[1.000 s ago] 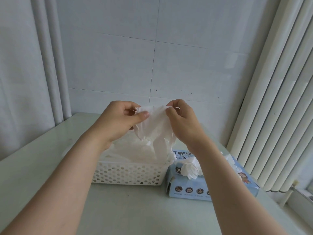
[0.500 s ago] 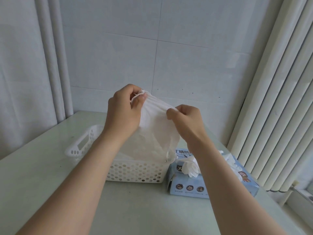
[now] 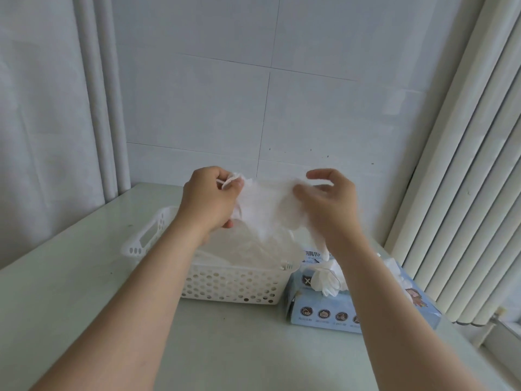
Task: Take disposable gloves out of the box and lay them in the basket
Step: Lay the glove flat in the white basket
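One glove (image 3: 266, 210), white, held mid-frame above basket (image 3: 231, 286). Pinched at its left edge by left hand (image 3: 210, 201) and at its right edge by right hand (image 3: 328, 198); stretched between both grips. Box (image 3: 324, 314) lower right, touching basket.

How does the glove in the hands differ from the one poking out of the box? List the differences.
The held glove is spread out between left hand and right hand above the basket; the box glove is bunched in a tuft. The held glove is clear of the box; the box glove sits in its opening. Both are white.
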`<state>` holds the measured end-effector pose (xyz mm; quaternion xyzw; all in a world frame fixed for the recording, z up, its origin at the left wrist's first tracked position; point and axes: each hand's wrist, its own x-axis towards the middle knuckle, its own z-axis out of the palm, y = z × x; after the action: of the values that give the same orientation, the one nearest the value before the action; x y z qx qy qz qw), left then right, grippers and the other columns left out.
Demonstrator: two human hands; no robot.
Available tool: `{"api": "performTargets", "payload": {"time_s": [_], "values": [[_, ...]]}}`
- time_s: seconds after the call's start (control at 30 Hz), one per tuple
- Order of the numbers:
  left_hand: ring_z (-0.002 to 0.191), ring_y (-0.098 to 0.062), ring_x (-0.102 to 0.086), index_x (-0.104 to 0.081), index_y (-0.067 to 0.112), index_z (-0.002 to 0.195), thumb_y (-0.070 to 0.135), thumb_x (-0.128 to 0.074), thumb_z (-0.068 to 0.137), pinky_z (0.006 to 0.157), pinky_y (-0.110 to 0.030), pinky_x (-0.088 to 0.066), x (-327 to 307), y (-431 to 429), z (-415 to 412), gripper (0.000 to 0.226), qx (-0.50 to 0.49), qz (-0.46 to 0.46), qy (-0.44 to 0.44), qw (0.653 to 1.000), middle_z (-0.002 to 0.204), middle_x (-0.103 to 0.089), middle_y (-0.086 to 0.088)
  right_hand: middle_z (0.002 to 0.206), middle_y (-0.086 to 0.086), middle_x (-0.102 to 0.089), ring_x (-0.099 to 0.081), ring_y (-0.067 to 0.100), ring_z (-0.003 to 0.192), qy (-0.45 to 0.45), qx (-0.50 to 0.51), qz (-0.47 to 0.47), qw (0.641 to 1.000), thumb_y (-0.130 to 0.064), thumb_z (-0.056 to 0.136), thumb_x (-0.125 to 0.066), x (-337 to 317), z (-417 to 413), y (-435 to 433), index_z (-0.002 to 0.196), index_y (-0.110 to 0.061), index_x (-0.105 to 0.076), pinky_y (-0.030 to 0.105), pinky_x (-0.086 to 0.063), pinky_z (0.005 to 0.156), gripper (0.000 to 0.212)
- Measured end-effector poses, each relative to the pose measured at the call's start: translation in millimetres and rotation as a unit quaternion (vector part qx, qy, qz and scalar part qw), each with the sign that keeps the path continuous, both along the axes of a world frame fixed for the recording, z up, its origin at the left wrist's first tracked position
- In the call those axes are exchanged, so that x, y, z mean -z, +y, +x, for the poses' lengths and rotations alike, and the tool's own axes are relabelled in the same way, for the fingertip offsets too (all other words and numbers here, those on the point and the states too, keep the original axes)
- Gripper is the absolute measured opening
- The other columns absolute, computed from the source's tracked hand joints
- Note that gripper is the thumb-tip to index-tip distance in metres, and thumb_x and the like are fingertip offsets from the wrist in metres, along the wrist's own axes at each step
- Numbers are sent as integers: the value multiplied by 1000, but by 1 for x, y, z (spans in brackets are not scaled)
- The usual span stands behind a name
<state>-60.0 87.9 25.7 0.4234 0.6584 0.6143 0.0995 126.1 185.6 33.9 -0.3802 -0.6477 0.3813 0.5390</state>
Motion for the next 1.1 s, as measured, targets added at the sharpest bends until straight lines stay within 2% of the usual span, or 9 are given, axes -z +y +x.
{"api": "performTargets", "payload": {"time_s": [0.1, 0.17, 0.33, 0.5, 0.7, 0.83, 0.93, 1.03, 1.1], "values": [[67, -27, -61, -68, 7, 80, 32, -70, 96, 63, -32, -51, 18, -5, -27, 30, -55, -96, 81, 991, 71, -65, -3, 109, -4, -67, -73, 24, 89, -129, -1, 32, 991, -21, 90, -79, 23, -12, 3, 118, -30, -64, 45, -65, 77, 33], [81, -34, -68, -69, 10, 81, 33, -73, 95, 76, -40, -55, 27, -9, -38, 28, -87, -153, 122, 977, 79, -71, -10, 110, -9, -64, -70, 23, 96, -179, -16, 48, 983, -23, 91, -79, 35, -19, 3, 121, -32, -62, 45, -64, 81, 35], [88, -37, -61, -57, 16, 84, 32, -66, 101, 70, -36, -42, 35, -14, -52, 25, -165, -242, 202, 935, 96, -63, -11, 107, -8, -64, -67, 10, 89, -230, -19, 105, 967, -22, 95, -77, 37, -26, 4, 116, -27, -67, 23, -53, 71, 24], [90, -35, -54, -63, 12, 109, 31, -63, 104, 73, -40, -43, 37, -18, -54, 19, -214, -305, 247, 895, 113, -63, -15, 93, -9, -72, -62, 4, 85, -323, -44, 174, 929, -19, 94, -74, 32, -25, 2, 101, -25, -78, 17, -48, 74, 10], [100, -34, -57, -63, 15, 122, 12, -70, 98, 75, -38, -42, 28, -22, -45, 26, -244, -349, 279, 861, 121, -62, -13, 101, -11, -72, -62, 6, 95, -465, -175, 154, 854, -27, 98, -70, 22, -24, -17, 122, -33, -75, 32, -56, 91, 25], [122, -32, -52, -66, 26, 121, 10, -73, 95, 94, -39, -46, 25, -18, -44, 31, -168, -307, 365, 863, 129, -60, -6, 123, -3, -63, -65, 10, 96, -552, -201, 119, 801, -18, 100, -51, 26, -29, -23, 128, -41, -69, 30, -55, 87, 41], [112, -21, -59, -71, 30, 116, 25, -76, 95, 96, -33, -48, 19, -19, -32, 23, -7, -307, 301, 903, 121, -60, 2, 133, -2, -58, -60, 19, 117, -584, -191, 116, 780, -18, 99, -41, 30, -35, -27, 126, -44, -70, 33, -53, 95, 47], [112, -17, -62, -68, 30, 130, 48, -69, 98, 101, -33, -49, 17, -17, -16, 37, 89, -427, 280, 855, 127, -63, 3, 128, -5, -63, -53, 22, 126, -583, -182, 121, 783, -15, 99, -41, 28, -35, -30, 123, -43, -71, 38, -46, 106, 48], [114, -16, -63, -68, 30, 132, 55, -63, 99, 103, -33, -49, 21, -15, -13, 41, 102, -457, 287, 836, 130, -66, 6, 111, -5, -67, -60, 21, 114, -546, -170, 134, 809, -13, 99, -44, 24, -34, -30, 118, -37, -75, 35, -49, 97, 43]]}}
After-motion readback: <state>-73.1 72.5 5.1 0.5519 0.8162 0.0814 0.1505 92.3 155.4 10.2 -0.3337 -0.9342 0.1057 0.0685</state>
